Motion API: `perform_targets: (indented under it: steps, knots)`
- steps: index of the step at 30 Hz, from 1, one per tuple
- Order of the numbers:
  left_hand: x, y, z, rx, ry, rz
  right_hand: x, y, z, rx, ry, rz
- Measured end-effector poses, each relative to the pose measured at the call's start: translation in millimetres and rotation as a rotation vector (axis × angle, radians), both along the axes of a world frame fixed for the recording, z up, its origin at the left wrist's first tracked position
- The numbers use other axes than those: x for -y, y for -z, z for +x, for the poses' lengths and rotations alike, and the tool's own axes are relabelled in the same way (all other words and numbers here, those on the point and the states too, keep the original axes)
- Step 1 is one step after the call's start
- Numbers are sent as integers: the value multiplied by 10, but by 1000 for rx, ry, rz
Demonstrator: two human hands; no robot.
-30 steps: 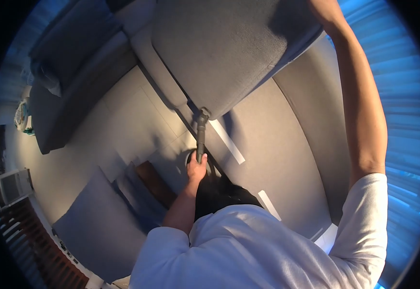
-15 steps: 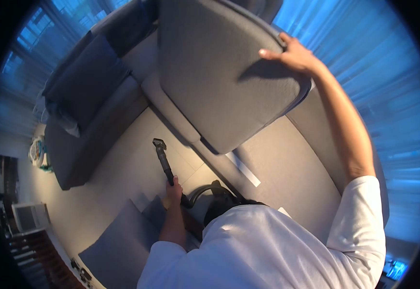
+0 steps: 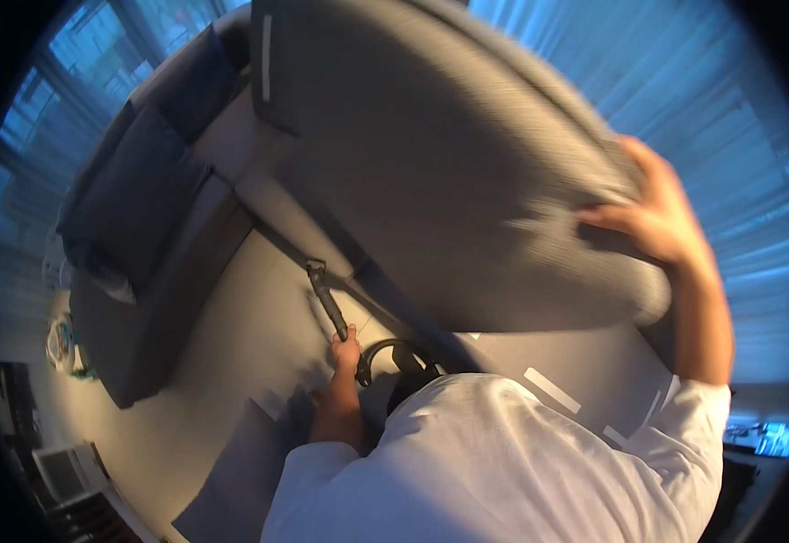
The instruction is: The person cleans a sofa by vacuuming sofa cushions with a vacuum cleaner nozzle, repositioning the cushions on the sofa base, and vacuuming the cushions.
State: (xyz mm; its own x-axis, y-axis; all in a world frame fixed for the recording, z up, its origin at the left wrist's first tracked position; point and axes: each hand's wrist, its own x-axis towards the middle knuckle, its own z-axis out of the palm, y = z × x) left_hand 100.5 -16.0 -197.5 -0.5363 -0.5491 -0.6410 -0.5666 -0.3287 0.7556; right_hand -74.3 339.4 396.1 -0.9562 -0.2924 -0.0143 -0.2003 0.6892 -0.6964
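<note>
My right hand (image 3: pixel 652 213) grips the edge of a large grey sofa cushion (image 3: pixel 439 190), thumb on its near face and fingers round the rim. The cushion is lifted and tilted above the sofa base (image 3: pixel 503 357), where white strips (image 3: pixel 553 391) show. Lower left of it, my left hand (image 3: pixel 346 351) is closed round the handle of a black vacuum cleaner wand (image 3: pixel 329 303). The brush-like nozzle (image 3: pixel 315 268) points away from me, close to the sofa's front edge. A curved black hose (image 3: pixel 390 344) runs back from the handle and is partly hidden by my body.
Another sofa section (image 3: pixel 159 299) with dark pillows (image 3: pixel 127 195) stands at the left. A grey cushion (image 3: pixel 240 471) lies on the floor by my left arm. Sheer curtains (image 3: pixel 720 181) hang behind the sofa. A coiled light-coloured item (image 3: pixel 61 346) is at the far left.
The large cushion has swung right and toward me with my right hand, showing blurred. White strips on the base have come into view. The vacuum wand has shifted slightly right; the view has turned.
</note>
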Motion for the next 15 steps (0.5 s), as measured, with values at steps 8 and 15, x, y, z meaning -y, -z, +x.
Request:
perform_targets:
  steps: [8, 15]
  knots:
    - [316, 140, 261, 166, 523, -379, -1293, -1145, 1747, -88, 199, 361]
    - [717, 238, 115, 136, 792, -331, -489, -1374, 3252, 13, 351, 1200]
